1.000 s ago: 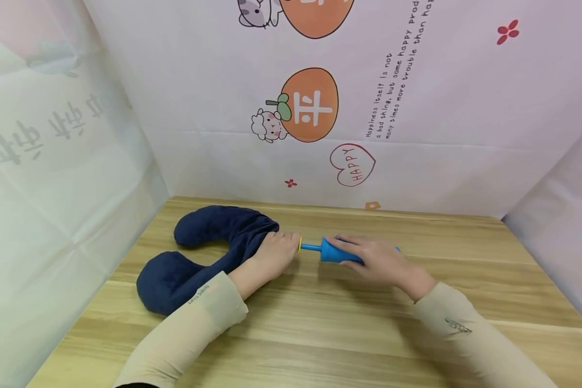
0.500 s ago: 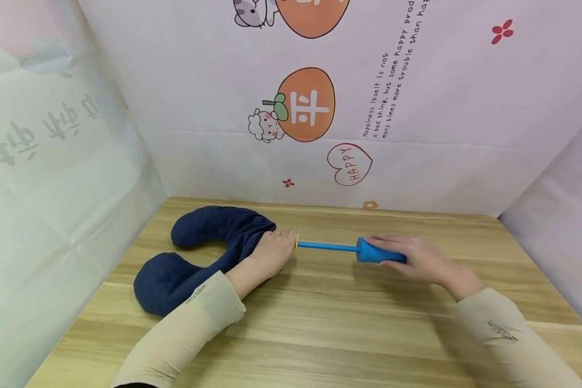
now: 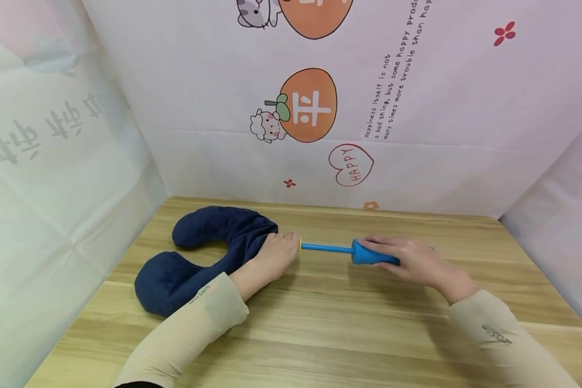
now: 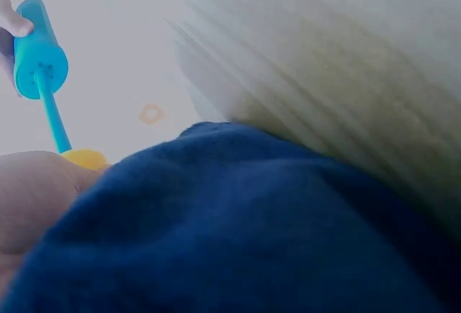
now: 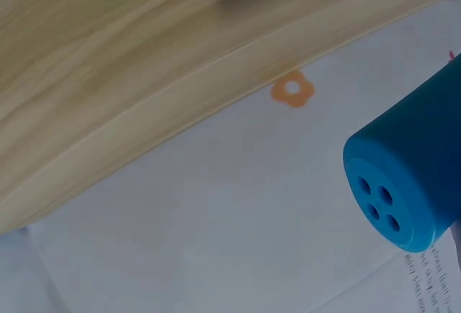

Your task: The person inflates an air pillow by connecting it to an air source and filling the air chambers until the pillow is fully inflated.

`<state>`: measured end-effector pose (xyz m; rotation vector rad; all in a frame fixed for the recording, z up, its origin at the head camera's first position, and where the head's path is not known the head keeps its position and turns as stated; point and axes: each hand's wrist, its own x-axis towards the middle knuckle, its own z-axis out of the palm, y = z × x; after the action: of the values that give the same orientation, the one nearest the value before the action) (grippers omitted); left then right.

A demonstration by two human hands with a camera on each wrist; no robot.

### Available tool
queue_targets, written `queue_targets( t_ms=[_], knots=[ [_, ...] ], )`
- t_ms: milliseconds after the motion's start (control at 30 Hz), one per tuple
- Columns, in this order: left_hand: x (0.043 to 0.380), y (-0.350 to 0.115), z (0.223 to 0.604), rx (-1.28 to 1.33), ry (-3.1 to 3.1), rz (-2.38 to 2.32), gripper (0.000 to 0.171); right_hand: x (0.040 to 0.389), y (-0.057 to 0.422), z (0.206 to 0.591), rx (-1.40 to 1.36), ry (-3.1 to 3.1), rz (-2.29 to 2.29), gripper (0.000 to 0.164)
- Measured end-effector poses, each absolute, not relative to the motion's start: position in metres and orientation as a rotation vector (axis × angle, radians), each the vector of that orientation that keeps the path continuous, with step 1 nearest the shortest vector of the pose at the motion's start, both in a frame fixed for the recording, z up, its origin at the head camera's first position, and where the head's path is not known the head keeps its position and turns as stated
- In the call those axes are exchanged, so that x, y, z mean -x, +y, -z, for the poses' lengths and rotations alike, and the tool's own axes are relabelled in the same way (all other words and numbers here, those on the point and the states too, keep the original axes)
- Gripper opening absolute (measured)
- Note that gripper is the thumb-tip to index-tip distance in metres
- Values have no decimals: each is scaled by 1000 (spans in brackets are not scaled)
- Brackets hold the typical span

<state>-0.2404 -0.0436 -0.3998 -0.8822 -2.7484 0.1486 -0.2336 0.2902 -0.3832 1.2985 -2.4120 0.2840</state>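
A navy U-shaped neck pillow (image 3: 157, 283) lies on the left of the table, its fabric bunched near my left hand (image 3: 278, 253). That hand grips a hand pump's yellow end (image 3: 300, 244) right at the pillow's curved side; its fingers hide the spot where the two meet. A thin blue rod (image 3: 327, 248) runs from there to the pump's blue barrel (image 3: 362, 253). My right hand (image 3: 419, 261) is wrapped around the barrel, close over the table. In the right wrist view the barrel's rear end (image 5: 382, 201) shows several small holes.
The wood-grain table (image 3: 320, 334) ends at a white printed cloth backdrop (image 3: 213, 161) behind the hands. More white cloth (image 3: 53, 199) hangs along the left side, and another sheet (image 3: 562, 199) along the right.
My right hand has drawn the pump barrel to the right, lengthening the exposed rod, then come slightly back left. My left hand keeps its grip beside the pillow.
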Motion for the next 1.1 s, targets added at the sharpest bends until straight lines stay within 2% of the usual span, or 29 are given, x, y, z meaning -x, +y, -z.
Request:
queue_targets(
  t_ms=[67,200,333,600,833,1100],
  knots=[
    [240,-43,399,874,-2773,-158,12,235,279,384,-1314,-2384,-281,66],
    [239,-42,397,851,-2811,-172,8,237,254,384,-1330,-2340,-257,50],
    [238,-41,397,830,-2823,-190,5,239,229,385,-1337,-2313,-241,68],
    [236,-35,403,849,-2833,-194,8,238,193,396,-1347,-2379,-287,60],
    [236,-35,404,885,-2849,-183,5,234,192,401,-1326,-2409,-318,63],
    [241,-42,401,884,-2813,-170,11,237,212,398,-1311,-2353,-303,67]
  ],
)
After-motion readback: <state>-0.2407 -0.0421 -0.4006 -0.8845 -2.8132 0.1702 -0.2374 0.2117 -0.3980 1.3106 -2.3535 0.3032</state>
